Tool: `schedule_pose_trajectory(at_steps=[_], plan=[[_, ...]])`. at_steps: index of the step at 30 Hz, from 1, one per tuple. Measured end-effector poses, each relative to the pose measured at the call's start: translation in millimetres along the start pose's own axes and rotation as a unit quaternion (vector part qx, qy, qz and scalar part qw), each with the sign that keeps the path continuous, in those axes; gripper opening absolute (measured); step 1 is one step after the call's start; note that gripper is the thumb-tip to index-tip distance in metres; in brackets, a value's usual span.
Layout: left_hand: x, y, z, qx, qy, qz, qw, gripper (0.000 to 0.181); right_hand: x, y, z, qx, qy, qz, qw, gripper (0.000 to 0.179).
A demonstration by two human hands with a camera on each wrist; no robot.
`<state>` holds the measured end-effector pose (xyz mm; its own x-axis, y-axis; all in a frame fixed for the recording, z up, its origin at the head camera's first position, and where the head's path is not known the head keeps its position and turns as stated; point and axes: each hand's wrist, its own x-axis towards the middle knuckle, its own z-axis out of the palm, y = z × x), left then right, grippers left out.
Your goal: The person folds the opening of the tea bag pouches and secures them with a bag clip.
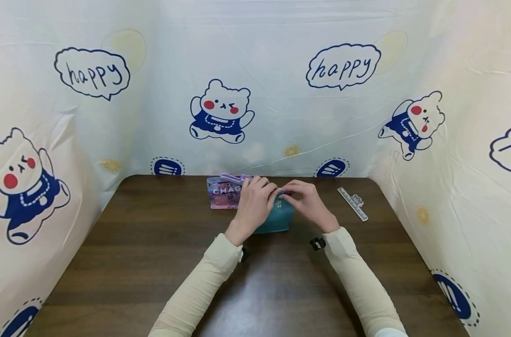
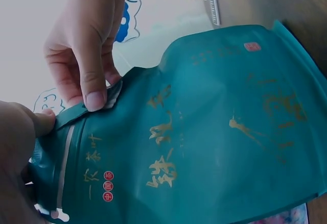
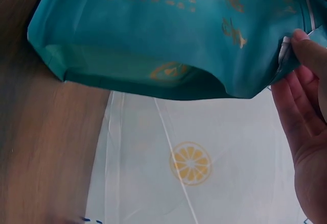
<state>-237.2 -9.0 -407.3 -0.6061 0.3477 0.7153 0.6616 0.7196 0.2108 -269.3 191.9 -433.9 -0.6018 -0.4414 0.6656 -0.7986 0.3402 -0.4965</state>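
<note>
Blue-printed bears and "happy" clouds cover the pale curtain [image 1: 276,28] behind the brown table [image 1: 154,262]. You hold the teal bag [image 1: 276,221] just right of centre in the head view; whether its base touches the table, you cannot tell. It is smooth and slightly bulged, with gold characters down its front, a small red seal and three red discs. Near its top runs a pale strip, and one top corner is creased, showing a greyish patch. Your left hand [image 1: 257,199] has its fingers bent and grips the top edge. Your right hand [image 1: 307,199] pinches the creased corner between thumb and fingers. Left of the bag, partly behind your left hand, is a purple-pink pouch [image 1: 223,200] with a lilac clip [image 1: 234,178] along its top. Right of centre lies a white clip [image 1: 352,204].
</note>
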Motion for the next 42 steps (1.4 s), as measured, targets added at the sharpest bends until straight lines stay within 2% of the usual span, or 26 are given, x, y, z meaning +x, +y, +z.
schedule_pose_trajectory(at_steps=[13, 18, 24, 30, 36, 42], plan=[[0.5, -0.1, 4.9, -0.008, 0.005, -0.009, 0.9999, 0.018, -0.3, 3.6, 2.3, -0.016, -0.001, -0.015, 0.9998, 0.021], [1.0, -2.2, 3.5, 0.005, -0.012, -0.001, 0.9999, 0.019, -0.8, 3.8, 1.5, -0.027, -0.003, -0.015, 0.9995, 0.021], [3.0, -5.3, 0.8, -0.001, -0.027, 0.01, 0.9996, 0.016, 0.9, 2.8, 1.4, -0.035, 0.003, -0.023, 0.9991, 0.019], [5.1, -6.3, -0.8, -0.014, -0.013, 0.006, 0.9998, 0.01, 3.4, 2.7, 2.0, -0.005, 0.002, 0.006, 1.0, 0.015], [4.9, -5.5, -0.2, -0.018, -0.005, -0.002, 0.9998, 0.011, 1.5, 4.9, 0.5, 0.033, 0.007, 0.03, 0.999, 0.021], [3.0, -5.5, 0.9, -0.018, -0.005, -0.005, 0.9998, 0.01, -1.8, 3.1, -1.1, 0.04, -0.025, 0.064, 0.9968, 0.021]])
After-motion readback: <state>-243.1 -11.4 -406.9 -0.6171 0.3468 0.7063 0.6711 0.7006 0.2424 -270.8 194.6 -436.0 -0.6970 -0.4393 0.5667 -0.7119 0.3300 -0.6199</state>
